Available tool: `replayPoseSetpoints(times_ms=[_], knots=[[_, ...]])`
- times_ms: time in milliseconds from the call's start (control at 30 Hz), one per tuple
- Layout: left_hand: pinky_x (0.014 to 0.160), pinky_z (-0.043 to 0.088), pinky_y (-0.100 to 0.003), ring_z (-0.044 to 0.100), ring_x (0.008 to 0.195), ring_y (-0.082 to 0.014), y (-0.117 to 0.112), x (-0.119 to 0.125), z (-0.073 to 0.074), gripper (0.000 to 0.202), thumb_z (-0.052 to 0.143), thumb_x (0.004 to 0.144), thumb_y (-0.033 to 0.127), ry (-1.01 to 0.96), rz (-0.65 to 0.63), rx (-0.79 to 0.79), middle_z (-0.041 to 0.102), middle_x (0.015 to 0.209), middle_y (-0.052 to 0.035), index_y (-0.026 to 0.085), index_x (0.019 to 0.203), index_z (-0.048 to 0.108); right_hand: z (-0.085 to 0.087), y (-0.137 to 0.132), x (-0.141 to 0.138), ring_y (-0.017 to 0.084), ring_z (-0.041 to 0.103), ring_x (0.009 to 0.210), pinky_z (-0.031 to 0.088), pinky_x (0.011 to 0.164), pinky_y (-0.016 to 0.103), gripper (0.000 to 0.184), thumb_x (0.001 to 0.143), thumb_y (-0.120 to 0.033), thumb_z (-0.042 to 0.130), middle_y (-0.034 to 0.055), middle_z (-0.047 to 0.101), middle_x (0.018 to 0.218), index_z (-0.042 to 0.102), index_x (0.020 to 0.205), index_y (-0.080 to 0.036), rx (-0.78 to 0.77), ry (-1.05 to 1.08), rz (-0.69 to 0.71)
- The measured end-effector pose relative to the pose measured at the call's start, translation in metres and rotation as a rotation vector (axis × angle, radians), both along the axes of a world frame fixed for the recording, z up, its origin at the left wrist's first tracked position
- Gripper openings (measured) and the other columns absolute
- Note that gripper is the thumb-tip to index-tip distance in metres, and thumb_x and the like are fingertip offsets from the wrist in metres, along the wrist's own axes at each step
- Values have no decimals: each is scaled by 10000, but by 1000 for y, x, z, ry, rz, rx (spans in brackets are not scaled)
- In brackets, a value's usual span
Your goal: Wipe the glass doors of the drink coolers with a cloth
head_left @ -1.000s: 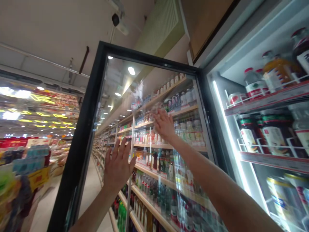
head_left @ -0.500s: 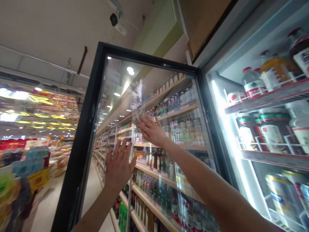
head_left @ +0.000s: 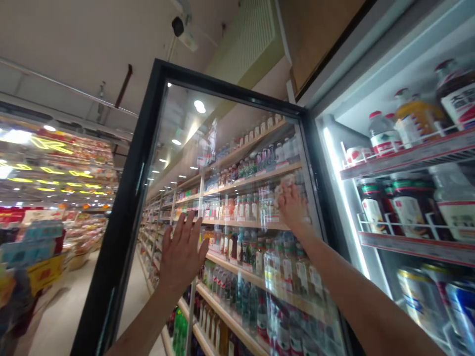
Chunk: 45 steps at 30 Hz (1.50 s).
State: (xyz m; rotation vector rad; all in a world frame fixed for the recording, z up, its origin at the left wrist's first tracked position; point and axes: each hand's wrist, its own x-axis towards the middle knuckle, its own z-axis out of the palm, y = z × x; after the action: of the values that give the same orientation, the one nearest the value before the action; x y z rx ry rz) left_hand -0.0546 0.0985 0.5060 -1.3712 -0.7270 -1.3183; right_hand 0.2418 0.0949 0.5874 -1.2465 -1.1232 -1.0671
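Observation:
An open fridge door with a black frame (head_left: 124, 207) and a glass pane (head_left: 230, 143) stands in front of me. My left hand (head_left: 181, 254) lies flat on the inner side of the glass, its fingers spread, holding nothing. My right hand (head_left: 294, 206) reaches up to the pane's right side near the hinge. It presses a small pale wad, apparently a cloth (head_left: 282, 186), against the glass with its fingers curled over it.
To the right is the lit fridge interior: a wire shelf (head_left: 408, 157) of juice and water bottles, dark bottles (head_left: 408, 207) below it, cans (head_left: 419, 296) lower down. Through the glass runs a long aisle of drink shelves (head_left: 237, 222). Store displays (head_left: 37, 247) stand far left.
My right hand has swept with the cloth from the middle of the pane to its right side. My left hand has stayed flat in the same spot on the glass.

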Motion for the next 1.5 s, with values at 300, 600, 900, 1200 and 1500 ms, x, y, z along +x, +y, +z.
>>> replayPoseSetpoints(times_ms=[300,600,900,1200,1500], knots=[[1092,188,-453,241,1360,-248,-2,-4,-3,532,423,878,325,20,15,-89,352,1426,-126,152,1373,335,-44,5,-60,231,228,1367,197,1086,509,416,877,-281,388,28,380,1433,476,1283,-309,23,-617,84],[1113,164,-432,226,1366,-229,-13,-6,-7,548,420,879,402,17,-47,-167,328,1441,-100,186,1377,339,-61,-4,-60,240,174,1384,195,1085,497,449,875,-280,374,29,315,1469,439,1318,-308,-49,-516,85],[1115,158,-434,229,1365,-229,-6,-8,-9,583,466,866,361,33,-51,-112,347,1435,-92,227,1402,280,-71,-1,4,306,257,1346,258,1019,586,481,888,-312,297,139,304,1458,418,1341,-209,16,143,63],[1117,128,-455,261,1354,-223,-8,8,-28,519,401,897,278,-43,-107,-189,373,1419,-96,219,1399,286,-81,-5,3,302,258,1345,218,1037,590,486,884,-303,302,140,286,1466,407,1347,-200,-31,158,52],[1119,141,-433,267,1351,-208,-7,6,-30,530,422,883,272,-23,-81,-130,394,1406,-95,207,1394,296,-92,-5,1,267,262,1348,206,1057,573,455,876,-307,338,83,315,1460,444,1317,-268,-83,-167,99]])
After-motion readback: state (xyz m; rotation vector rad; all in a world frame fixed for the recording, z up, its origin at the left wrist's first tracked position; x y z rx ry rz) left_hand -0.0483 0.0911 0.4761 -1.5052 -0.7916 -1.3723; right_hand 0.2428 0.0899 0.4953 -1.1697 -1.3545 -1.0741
